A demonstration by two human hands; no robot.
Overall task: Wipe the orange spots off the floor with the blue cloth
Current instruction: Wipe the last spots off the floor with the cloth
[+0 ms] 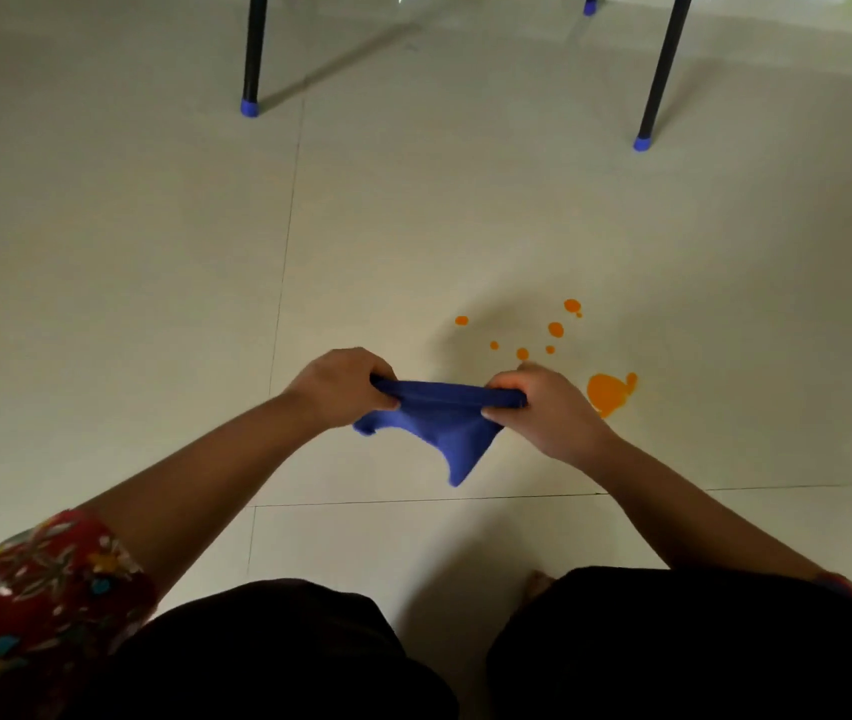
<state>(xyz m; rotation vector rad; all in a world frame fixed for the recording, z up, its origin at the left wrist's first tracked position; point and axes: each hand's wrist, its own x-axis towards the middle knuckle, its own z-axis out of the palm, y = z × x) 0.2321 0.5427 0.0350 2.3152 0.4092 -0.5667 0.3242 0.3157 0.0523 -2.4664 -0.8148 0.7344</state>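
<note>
The blue cloth (444,423) is stretched between both hands above the pale tiled floor, its lower corner hanging down. My left hand (340,389) grips its left end and my right hand (543,407) grips its right end. A large orange spot (608,393) lies on the floor just right of my right hand. Several small orange spots (555,329) are scattered a little farther away, beyond the cloth.
Two black chair legs with blue caps stand ahead, one at the left (250,107) and one at the right (641,143). Tile joints (283,283) cross the floor. My dark-clothed knees (278,652) fill the bottom of the view.
</note>
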